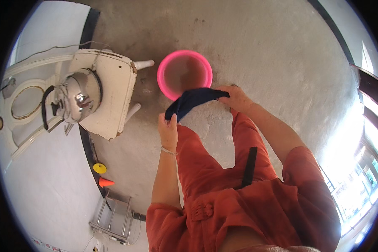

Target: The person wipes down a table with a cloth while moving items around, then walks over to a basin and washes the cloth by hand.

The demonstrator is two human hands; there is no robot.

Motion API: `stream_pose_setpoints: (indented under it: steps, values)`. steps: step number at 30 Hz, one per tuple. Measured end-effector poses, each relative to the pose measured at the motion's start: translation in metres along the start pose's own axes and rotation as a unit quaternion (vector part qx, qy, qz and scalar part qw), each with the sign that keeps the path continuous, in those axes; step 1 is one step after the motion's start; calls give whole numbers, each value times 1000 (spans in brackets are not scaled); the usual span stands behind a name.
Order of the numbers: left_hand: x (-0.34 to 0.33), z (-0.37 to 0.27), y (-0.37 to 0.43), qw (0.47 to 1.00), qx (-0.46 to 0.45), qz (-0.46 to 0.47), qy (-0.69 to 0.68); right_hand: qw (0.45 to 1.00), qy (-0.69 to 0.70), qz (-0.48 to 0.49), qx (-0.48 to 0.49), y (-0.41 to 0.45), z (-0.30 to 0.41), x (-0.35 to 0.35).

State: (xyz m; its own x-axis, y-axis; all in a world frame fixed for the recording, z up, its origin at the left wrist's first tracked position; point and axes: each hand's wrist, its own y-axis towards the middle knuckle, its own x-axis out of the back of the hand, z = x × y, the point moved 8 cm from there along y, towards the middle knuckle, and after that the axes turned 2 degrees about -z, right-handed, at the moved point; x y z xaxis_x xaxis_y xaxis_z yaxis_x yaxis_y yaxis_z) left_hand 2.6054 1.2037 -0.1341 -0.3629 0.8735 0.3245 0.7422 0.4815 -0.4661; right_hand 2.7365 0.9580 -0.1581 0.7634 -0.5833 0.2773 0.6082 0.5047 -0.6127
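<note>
A dark navy cloth (pixel 193 100) is stretched in an arch between my two hands. My left hand (pixel 168 124) pinches its lower left end, the thumb lying on top. The other end is gripped by my right hand (pixel 234 98), higher up and to the right. Just beyond the cloth a pink plastic basin (pixel 210 71) stands on the floor, holding murky brownish water (pixel 184 73). The cloth overlaps the basin's near rim in the view; whether it touches the rim I cannot tell.
On the left, a worn white wooden chair (pixel 113 94) carries a shiny metal kettle (pixel 82 96) with a black handle. A cord runs behind it. Along the wall lie a yellow disc (pixel 99 168) and an orange cone (pixel 105 182), near a metal rack (pixel 113 217). Concrete floor (pixel 264 47) surrounds the basin.
</note>
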Motion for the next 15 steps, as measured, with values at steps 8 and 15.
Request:
stream_pose_setpoints:
  steps: [8, 15]
  values:
    - [-26, 76, 63, 997, 32, -67, 14, 970, 242, -30, 1, 63, -67, -26]
    - [-37, 166, 138, 994, 73, -39, 71, 991, 29, -132, -3, 160, -134, -52]
